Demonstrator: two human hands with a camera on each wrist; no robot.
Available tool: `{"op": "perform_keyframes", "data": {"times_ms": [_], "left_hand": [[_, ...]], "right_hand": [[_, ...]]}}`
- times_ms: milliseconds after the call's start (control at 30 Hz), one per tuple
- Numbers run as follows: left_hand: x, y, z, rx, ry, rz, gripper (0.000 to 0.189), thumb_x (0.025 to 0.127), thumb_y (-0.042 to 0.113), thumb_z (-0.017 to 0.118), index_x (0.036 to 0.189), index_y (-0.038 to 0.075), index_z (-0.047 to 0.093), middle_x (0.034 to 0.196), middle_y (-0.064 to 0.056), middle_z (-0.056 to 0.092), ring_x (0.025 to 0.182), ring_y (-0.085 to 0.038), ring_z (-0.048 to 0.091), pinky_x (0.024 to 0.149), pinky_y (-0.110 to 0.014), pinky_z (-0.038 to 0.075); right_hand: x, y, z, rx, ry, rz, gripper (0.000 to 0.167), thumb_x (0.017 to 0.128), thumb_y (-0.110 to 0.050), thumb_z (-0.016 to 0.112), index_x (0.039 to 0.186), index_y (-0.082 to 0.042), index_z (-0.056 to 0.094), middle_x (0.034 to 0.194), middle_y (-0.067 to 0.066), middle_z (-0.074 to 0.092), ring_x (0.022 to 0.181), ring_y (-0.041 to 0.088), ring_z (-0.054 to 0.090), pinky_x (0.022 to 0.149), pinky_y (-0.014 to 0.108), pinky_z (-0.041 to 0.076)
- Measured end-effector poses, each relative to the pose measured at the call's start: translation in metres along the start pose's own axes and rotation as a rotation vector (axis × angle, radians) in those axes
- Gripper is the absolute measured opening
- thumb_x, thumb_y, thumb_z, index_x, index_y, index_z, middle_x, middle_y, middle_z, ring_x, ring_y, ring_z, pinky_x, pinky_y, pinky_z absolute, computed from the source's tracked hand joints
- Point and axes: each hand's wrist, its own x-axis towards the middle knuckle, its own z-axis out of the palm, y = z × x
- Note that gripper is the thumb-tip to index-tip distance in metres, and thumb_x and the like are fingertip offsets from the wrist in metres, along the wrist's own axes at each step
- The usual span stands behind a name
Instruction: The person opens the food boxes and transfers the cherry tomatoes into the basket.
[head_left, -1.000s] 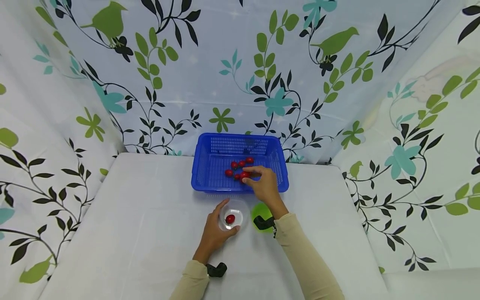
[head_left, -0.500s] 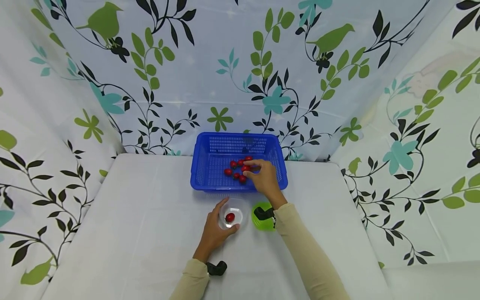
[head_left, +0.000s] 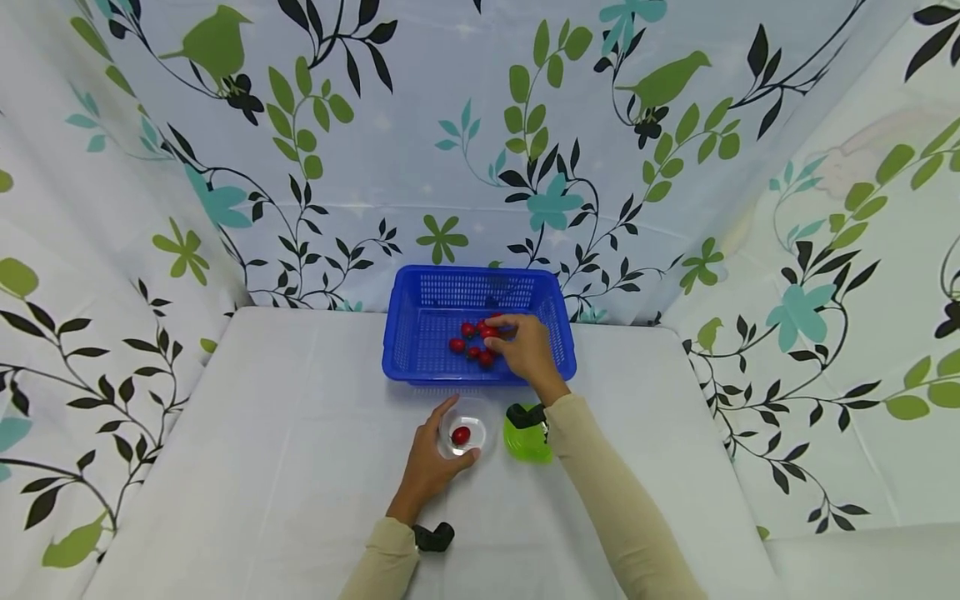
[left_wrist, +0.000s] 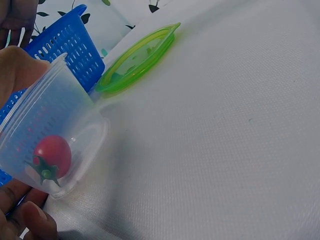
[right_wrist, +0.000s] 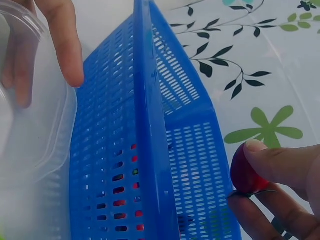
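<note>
My left hand [head_left: 427, 468] holds a small clear plastic container [left_wrist: 75, 95], thumb and fingers spread around its sides. Inside lies one red cherry tomato [left_wrist: 54, 154] with its green stem. Over the blue basket [head_left: 408, 373], my right hand [head_left: 531, 348] pinches another cherry tomato [right_wrist: 246, 171] between thumb and fingers, above the basket's rim in the right wrist view. Several more cherry tomatoes [head_left: 457, 344] sit on the basket floor, some partly hidden behind the right fingers.
A bright green lid [head_left: 529, 446] lies on the white-covered table [head_left: 300, 467] under my right forearm, right of the container. The basket stands just beyond both, near a patterned curtain [head_left: 360, 150] that hangs at the back and sides.
My right hand has shifted slightly up and away with the pinched tomato, uncovering a tomato at the basket's front. The left hand and container have stayed in place.
</note>
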Motion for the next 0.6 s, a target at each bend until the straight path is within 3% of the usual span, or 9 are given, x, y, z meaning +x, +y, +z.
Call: {"op": "perform_keyframes", "data": {"times_ms": [600], "left_hand": [[0.001,-0.006,-0.001,0.010,-0.002,0.012,0.093,0.081,0.038,0.091,0.161,0.042,0.042,0.163,-0.005,0.049,0.140,-0.036,0.050,0.117,-0.066,0.039]], "right_hand": [[0.033,0.007,0.011,-0.054,-0.076,-0.007,0.027,0.091,-0.015,0.084,0.118,-0.012,0.082,0.119,0.008,0.079,0.104,0.025,0.070,0.096,0.044,0.057]]}}
